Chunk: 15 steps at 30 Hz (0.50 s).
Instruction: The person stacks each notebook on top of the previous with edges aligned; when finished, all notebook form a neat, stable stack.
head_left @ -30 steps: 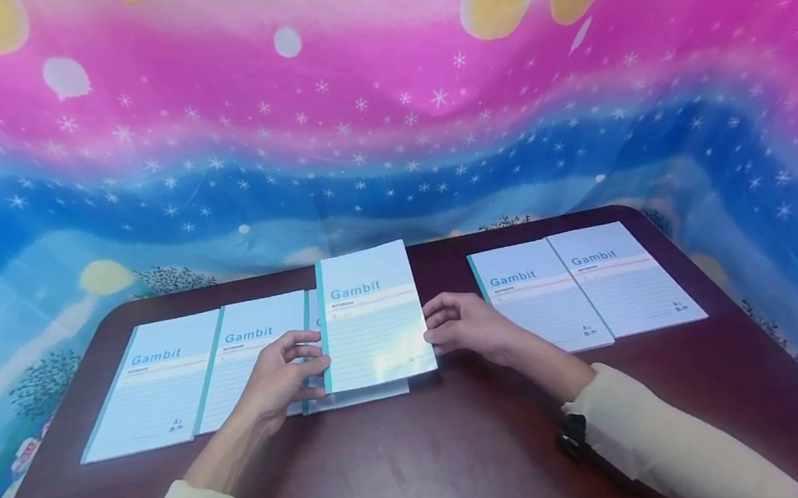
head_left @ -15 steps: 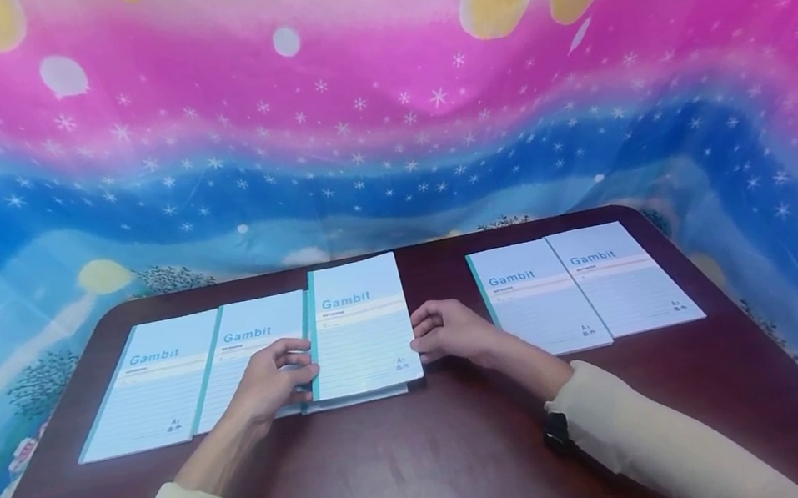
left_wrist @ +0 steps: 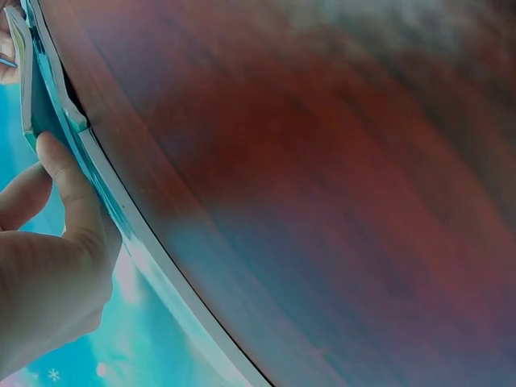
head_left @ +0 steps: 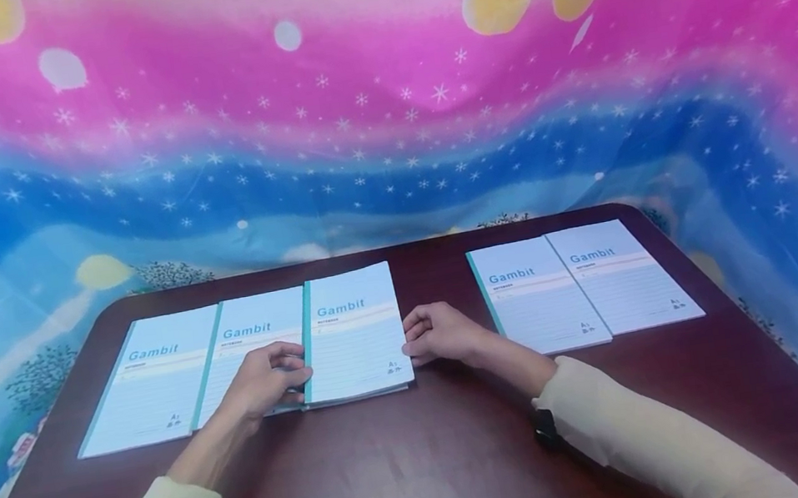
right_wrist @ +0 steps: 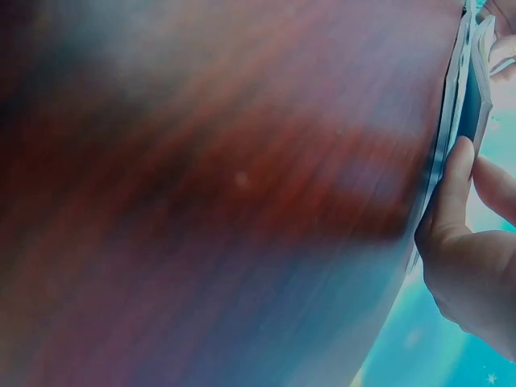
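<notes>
A white Gambit notebook (head_left: 355, 347) with a teal spine is in the middle of the head view, lying over another notebook whose lower edge peeks out. My left hand (head_left: 268, 380) pinches it at the spine, thumb on the near side. On the opposite edge, my right hand (head_left: 443, 331) pinches it low down between thumb and fingers. In the left wrist view the left hand (left_wrist: 64, 250) holds one end of the notebook (left_wrist: 29, 89), slightly above the notebooks below. The right wrist view has the right hand (right_wrist: 468, 234) at the other end.
Two matching notebooks, one outermost (head_left: 149, 391) and one beside it (head_left: 250, 357), lie overlapped on the left. Another overlapping pair, an inner (head_left: 539, 310) and an outer notebook (head_left: 626, 278), lies on the right. The brown table (head_left: 399, 476) meets a patterned cloth backdrop (head_left: 384, 133).
Both hands have lowered the notebook and shifted it left, onto the notebook beneath, so that it now nearly covers that one. The side notebooks have stayed in place.
</notes>
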{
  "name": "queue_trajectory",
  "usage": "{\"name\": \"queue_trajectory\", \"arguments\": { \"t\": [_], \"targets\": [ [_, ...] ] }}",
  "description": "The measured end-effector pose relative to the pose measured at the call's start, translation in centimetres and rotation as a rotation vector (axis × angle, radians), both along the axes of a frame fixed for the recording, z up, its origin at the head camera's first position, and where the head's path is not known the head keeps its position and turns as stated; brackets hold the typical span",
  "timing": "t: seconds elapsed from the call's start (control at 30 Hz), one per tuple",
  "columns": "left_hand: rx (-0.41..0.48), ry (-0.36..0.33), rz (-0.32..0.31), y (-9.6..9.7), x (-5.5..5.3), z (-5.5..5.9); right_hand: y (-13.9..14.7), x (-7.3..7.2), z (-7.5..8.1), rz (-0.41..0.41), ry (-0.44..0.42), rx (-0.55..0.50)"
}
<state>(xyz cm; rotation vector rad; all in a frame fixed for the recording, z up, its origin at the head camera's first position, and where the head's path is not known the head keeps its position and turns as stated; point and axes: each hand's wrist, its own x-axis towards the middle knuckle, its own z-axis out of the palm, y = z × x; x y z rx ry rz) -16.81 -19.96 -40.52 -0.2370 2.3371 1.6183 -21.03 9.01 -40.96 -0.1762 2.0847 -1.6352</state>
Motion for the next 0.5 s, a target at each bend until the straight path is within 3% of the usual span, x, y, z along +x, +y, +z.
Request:
{"name": "queue_trajectory", "arguments": {
  "t": [0.27,0.5],
  "targets": [
    [-0.016,-0.001,-0.001,-0.14,-0.16,-0.21,-0.28,-0.22,-0.24,0.008,0.002,0.004],
    [-0.043,-0.012,-0.036,-0.36,-0.17,-0.10,-0.46,-0.34,-0.31,0.006,0.023,0.075]
  ]
}}
